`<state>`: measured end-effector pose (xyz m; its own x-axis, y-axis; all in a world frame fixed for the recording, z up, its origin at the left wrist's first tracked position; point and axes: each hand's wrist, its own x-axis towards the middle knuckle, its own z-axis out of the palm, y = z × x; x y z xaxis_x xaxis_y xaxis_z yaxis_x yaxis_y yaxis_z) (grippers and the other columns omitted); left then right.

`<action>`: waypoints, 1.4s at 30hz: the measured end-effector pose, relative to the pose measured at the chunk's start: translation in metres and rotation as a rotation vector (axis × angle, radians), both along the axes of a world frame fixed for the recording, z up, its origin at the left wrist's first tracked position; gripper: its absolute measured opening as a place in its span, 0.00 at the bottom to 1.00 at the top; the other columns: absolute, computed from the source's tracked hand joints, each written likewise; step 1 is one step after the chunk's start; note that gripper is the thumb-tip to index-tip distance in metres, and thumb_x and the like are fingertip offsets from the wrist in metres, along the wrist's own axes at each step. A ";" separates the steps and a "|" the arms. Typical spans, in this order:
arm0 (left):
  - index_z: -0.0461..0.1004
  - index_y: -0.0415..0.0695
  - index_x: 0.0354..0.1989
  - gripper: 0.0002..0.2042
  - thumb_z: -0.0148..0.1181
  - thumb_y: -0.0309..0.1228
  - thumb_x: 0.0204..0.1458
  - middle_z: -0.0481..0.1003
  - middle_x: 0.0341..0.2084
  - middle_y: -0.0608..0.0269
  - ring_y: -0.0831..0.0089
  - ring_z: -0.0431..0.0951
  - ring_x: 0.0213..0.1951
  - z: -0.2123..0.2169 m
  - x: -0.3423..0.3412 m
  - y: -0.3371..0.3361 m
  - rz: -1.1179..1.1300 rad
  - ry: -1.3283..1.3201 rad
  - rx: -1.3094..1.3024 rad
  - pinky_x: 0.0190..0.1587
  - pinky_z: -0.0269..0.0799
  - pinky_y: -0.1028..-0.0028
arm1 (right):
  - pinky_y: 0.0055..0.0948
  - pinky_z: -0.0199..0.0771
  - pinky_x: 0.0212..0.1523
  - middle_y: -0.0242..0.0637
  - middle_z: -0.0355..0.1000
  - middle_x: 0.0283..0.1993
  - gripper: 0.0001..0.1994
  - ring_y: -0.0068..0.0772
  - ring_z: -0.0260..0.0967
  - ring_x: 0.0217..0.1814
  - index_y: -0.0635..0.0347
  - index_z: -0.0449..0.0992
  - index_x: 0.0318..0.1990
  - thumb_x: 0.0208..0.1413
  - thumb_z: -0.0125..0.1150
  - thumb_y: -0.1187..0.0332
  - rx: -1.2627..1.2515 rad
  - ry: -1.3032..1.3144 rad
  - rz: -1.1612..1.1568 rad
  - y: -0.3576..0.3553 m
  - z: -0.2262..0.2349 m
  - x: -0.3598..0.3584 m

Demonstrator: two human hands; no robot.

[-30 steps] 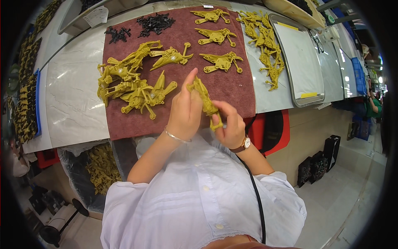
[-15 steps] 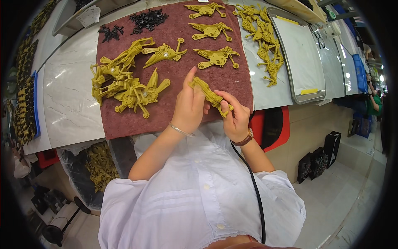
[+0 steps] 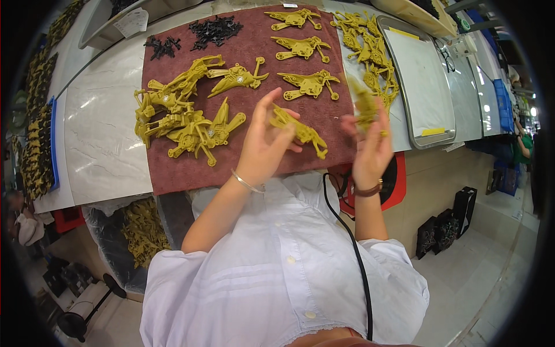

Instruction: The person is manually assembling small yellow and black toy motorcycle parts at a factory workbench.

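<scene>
Thumb [image 3: 282,139] and fingers [image 3: 268,104] of the left hand [image 3: 262,147], half bent, hold a yellow part [image 3: 309,135]; the right hand [image 3: 372,151], loosely curled, holds a blurry yellow piece [image 3: 365,109].

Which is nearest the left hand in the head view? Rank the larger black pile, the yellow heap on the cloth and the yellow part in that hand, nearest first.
1. Yellow part: in the left hand.
2. Yellow heap: to the hand's left, on the dark red cloth.
3. Larger black pile: beyond the heap, toward the cloth's far edge.
</scene>
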<state>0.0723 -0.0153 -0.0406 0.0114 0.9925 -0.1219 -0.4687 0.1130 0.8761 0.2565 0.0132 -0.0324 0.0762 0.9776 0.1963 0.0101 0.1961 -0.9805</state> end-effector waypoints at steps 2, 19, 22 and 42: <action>0.51 0.43 0.62 0.31 0.57 0.18 0.50 0.67 0.46 0.56 0.74 0.75 0.42 0.001 -0.001 0.000 -0.017 0.000 0.008 0.45 0.76 0.77 | 0.29 0.75 0.43 0.45 0.66 0.54 0.19 0.29 0.71 0.42 0.66 0.60 0.62 0.65 0.41 0.71 0.262 -0.396 -0.244 0.026 0.003 0.028; 0.72 0.47 0.46 0.21 0.66 0.37 0.41 0.66 0.49 0.55 0.54 0.63 0.53 -0.007 0.013 -0.003 0.148 1.297 0.457 0.54 0.56 0.58 | 0.49 0.45 0.64 0.51 0.52 0.63 0.28 0.53 0.47 0.66 0.49 0.63 0.63 0.50 0.53 0.66 0.316 -1.208 -0.103 0.083 -0.014 0.066; 0.71 0.46 0.47 0.23 0.66 0.38 0.41 0.67 0.50 0.57 0.56 0.63 0.55 0.000 0.005 -0.006 0.053 1.309 0.477 0.57 0.51 0.57 | 0.47 0.45 0.64 0.51 0.53 0.64 0.27 0.52 0.47 0.66 0.51 0.64 0.62 0.51 0.54 0.64 0.364 -1.107 -0.081 0.071 -0.001 0.043; 0.72 0.42 0.49 0.26 0.65 0.30 0.35 0.75 0.37 0.62 0.64 0.69 0.48 0.039 -0.084 -0.031 0.224 1.522 0.355 0.56 0.52 0.60 | 0.39 0.61 0.56 0.41 0.67 0.54 0.23 0.46 0.65 0.56 0.59 0.69 0.54 0.46 0.61 0.72 0.360 -0.633 0.655 0.008 0.017 -0.075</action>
